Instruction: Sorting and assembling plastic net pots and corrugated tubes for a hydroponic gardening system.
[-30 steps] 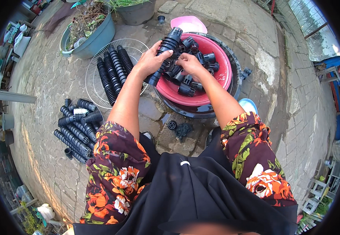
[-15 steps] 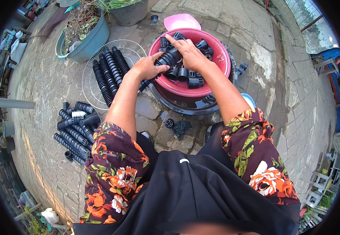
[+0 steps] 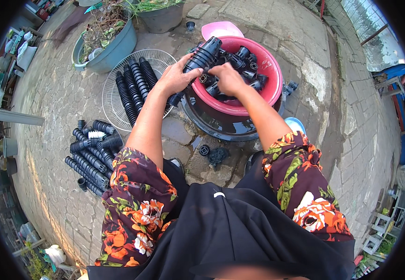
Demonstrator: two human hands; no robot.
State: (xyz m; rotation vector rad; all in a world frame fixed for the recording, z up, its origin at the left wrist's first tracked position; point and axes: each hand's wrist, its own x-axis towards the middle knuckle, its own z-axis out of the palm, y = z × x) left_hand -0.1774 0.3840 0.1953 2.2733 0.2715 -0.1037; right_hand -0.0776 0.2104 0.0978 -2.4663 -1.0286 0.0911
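My left hand is wrapped round a long stack of nested black net pots, tilted up over the left rim of a pink-red basin. Loose black net pots lie jumbled in the basin. Over them, on the near side, is my right hand with its fingers curled in; what they close on is hidden. The basin rests on a wide dark tub with water in it. Left of my left hand, several finished-looking stacks of net pots lie in a round white wire basket.
More black net-pot stacks are piled on the paving at left. A single pot and a dark mesh clump lie by my feet. A blue-grey planter, a pink dish and a light-blue bowl stand around.
My right hand has left the stack's upper end and moved down to the loose pots in the basin. The stack in my left hand now points more upward.
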